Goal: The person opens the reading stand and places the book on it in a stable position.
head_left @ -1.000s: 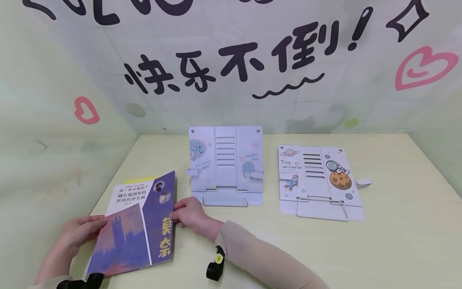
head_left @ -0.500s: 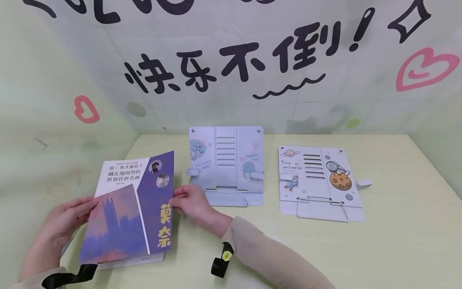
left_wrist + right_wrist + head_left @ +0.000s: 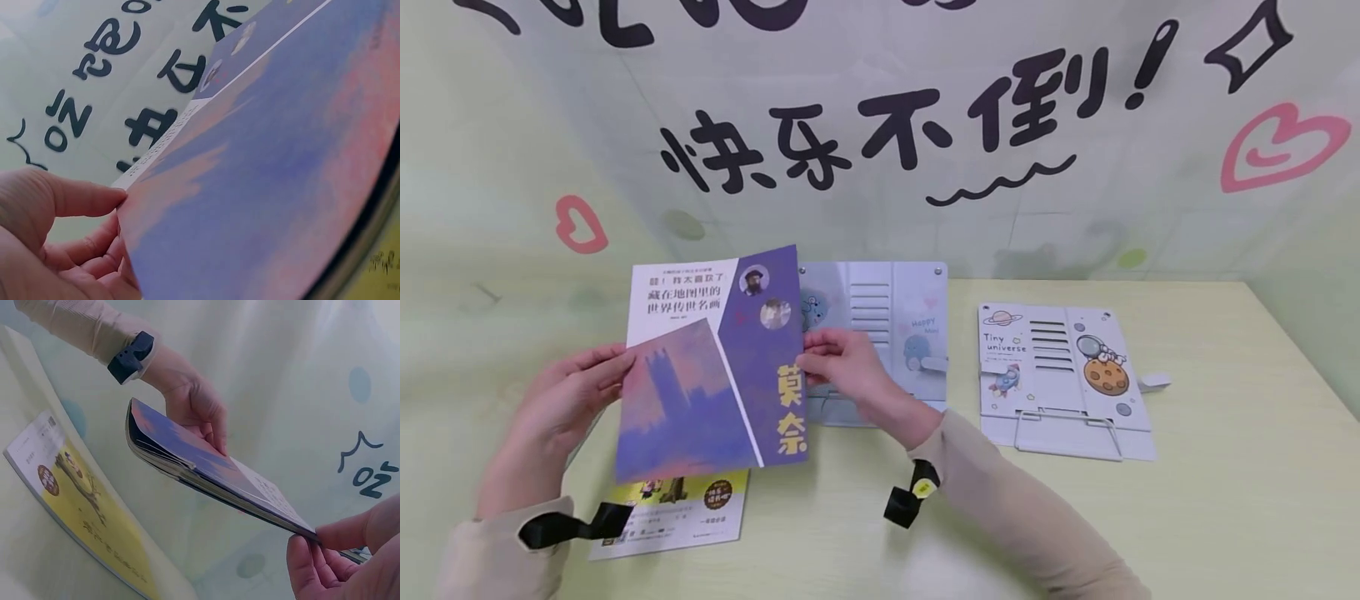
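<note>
A thin purple-and-white book [image 3: 700,400] with a hazy tower painting on its cover is held up between both hands. My left hand [image 3: 568,400] pinches its left edge, thumb on the cover, as the left wrist view also shows. On the opposite edge, my right hand [image 3: 850,367] pinches the book [image 3: 206,459] between thumb and fingers. Its pages are slightly spread at one end in the right wrist view. Below it, a yellow-and-white book [image 3: 685,525] lies on the table, partly covered by the held one in the head view.
A white book stand [image 3: 880,333] with blue cartoon creatures stands behind my right hand, partly hidden by the book. To the right is another white book stand [image 3: 1063,375] with an astronaut print. The printed backdrop [image 3: 880,217] rises at the table's [image 3: 1225,500] back edge.
Both hands have raised the purple book off the table, up and to the right. The yellow-and-white book beneath it has come into view, and the left stand is now partly covered.
</note>
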Motion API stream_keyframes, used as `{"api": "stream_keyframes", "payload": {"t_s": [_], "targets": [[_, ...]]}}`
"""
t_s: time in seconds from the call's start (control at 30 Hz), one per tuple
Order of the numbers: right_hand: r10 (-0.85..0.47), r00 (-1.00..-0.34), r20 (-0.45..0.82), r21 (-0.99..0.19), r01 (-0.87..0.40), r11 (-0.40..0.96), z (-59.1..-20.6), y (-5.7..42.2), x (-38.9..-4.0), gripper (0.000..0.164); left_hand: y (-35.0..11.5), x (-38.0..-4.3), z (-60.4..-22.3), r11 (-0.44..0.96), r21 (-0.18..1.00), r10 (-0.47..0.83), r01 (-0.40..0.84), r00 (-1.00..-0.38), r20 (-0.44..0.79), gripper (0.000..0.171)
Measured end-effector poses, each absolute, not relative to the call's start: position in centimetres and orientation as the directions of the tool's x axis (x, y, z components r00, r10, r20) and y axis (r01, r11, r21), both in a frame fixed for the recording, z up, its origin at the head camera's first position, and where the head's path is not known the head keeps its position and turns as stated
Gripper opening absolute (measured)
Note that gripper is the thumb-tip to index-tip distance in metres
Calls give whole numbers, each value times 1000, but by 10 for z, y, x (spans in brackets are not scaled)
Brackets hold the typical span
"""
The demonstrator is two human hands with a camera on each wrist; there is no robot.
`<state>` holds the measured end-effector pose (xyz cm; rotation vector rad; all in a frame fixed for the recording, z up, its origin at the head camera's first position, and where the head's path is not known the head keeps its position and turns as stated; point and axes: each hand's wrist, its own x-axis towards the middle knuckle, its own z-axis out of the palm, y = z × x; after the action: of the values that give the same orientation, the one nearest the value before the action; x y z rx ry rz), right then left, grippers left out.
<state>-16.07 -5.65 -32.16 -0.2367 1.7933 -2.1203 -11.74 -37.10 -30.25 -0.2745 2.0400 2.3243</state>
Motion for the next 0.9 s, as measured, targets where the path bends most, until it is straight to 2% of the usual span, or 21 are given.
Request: {"api": "stream_keyframes", "payload": {"t_s": [0.43, 0.67, 0.9], "targets": [[-311, -950, 1, -991, 41, -127, -306, -6, -188, 21, -315, -154, -280, -137, 987, -65, -79, -994, -88, 3], [-252, -965, 70, -996, -54, -70, -297, 19, -199, 22, -288, -174, -271, -141, 988, -63, -61, -996, -70, 5], [-198, -976, 91, -996, -89, -20, -291, 43, -211, 22, -261, -194, -263, -127, 991, -64, -47, -996, -55, 9]]}}
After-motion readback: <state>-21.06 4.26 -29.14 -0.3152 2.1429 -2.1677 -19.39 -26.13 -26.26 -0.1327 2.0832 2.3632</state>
